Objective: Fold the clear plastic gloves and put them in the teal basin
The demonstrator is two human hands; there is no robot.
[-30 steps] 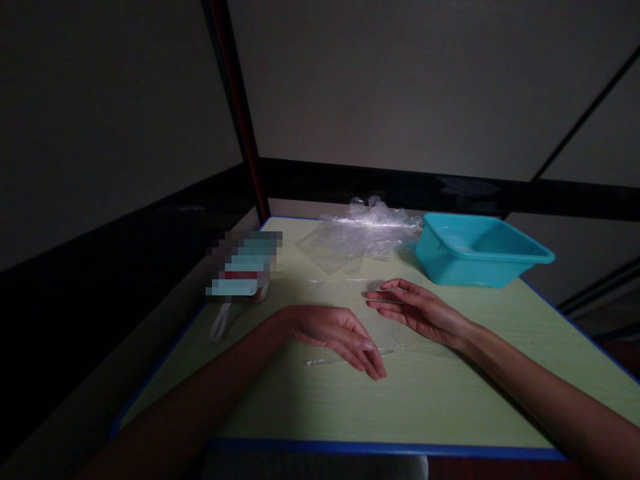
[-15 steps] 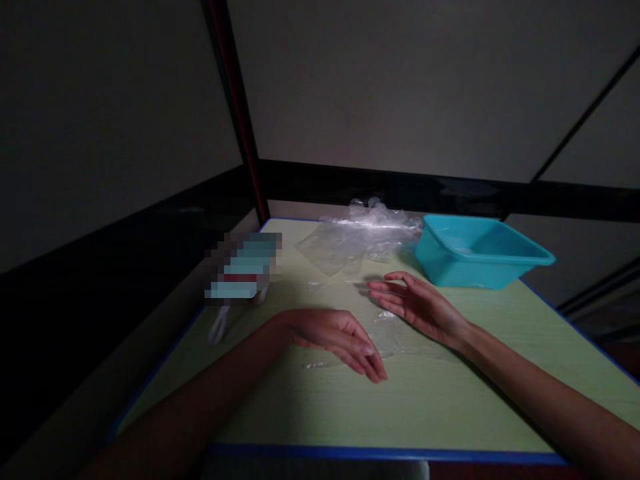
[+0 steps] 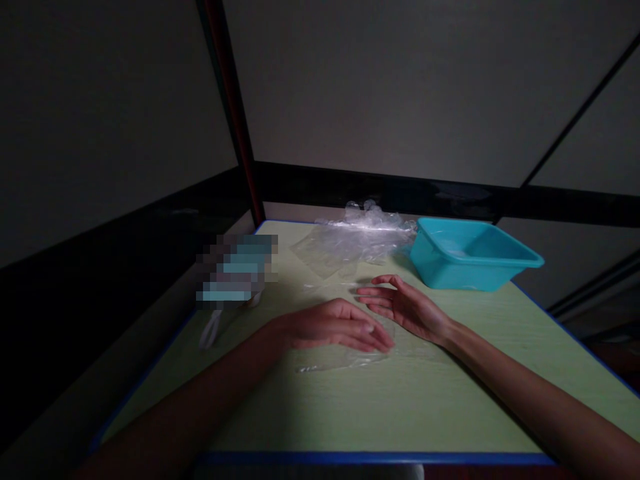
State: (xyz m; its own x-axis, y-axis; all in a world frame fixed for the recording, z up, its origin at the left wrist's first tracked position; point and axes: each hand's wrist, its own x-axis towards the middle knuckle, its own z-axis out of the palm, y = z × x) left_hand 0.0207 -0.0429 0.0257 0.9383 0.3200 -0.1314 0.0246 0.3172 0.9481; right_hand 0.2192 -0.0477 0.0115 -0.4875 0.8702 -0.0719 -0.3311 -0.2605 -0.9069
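Note:
A thin, clear plastic piece [image 3: 345, 361], its kind hard to make out, lies flat on the table under and between my hands. My left hand [image 3: 340, 327] hovers over it palm down, fingers stretched toward the right and holding nothing. Resting on its outer edge, my right hand [image 3: 407, 308] is open, with fingers apart and pointing left near the plastic's far right side. Behind both hands is a loose pile of clear plastic [image 3: 357, 243] that looks like disposable gloves.
A turquoise plastic basin [image 3: 475, 267] stands at the table's back right, beside the pile. On the left lies a blurred-out object [image 3: 237, 267] with a white strap [image 3: 211, 327]. The pale green table [image 3: 320, 417] has a blue edge, with walls behind and to the left.
My left hand has risen slightly, its fingers now reaching further right instead of drooping toward the table. My right hand keeps its pose. The view has shifted a little.

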